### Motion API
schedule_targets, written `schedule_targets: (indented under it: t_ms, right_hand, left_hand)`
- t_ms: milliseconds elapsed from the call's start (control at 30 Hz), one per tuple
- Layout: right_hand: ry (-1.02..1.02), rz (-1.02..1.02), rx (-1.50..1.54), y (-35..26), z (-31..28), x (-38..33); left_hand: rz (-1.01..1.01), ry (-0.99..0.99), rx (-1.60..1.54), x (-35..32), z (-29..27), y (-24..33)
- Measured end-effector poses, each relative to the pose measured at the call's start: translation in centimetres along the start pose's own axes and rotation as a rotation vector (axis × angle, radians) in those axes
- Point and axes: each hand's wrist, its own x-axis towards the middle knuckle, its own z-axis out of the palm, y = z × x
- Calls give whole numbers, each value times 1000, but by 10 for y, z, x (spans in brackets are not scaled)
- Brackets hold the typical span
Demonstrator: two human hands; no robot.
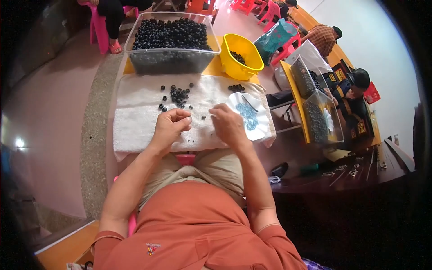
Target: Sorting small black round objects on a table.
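Observation:
Over a white towel point(135, 130), my left hand point(170, 128) is closed in a pinch, thumb against the curled fingers; whatever it may hold is too small to make out. My right hand point(228, 123) also has its fingertips pressed together, beside a white wavy-edged dish point(261, 131) of tiny blue pieces point(247, 116). A thin dark stick-like tool point(250, 102) rests in that dish. A loose pile of dark round beads point(179, 96) lies just beyond my left hand. One small dark bead point(204, 117) sits between my hands, and another cluster of dark beads point(236, 88) is behind the dish.
At the far end of the table stands a clear plastic tub point(173, 63) full of dark beads. To its right is a yellow basin point(229, 67) with some more. A second table point(301, 114) with clear bins and a seated person point(348, 85) is on the right.

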Motion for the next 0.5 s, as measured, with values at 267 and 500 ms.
schedule_targets:
  t_ms: [267,500]
  right_hand:
    - [-169,234,-183,65,-55,-23]
    - [-317,217,-173,65,-56,-27]
  left_hand:
    - [-23,-38,-41,-1,3,2]
    - [-37,-26,-70,-2,3,3]
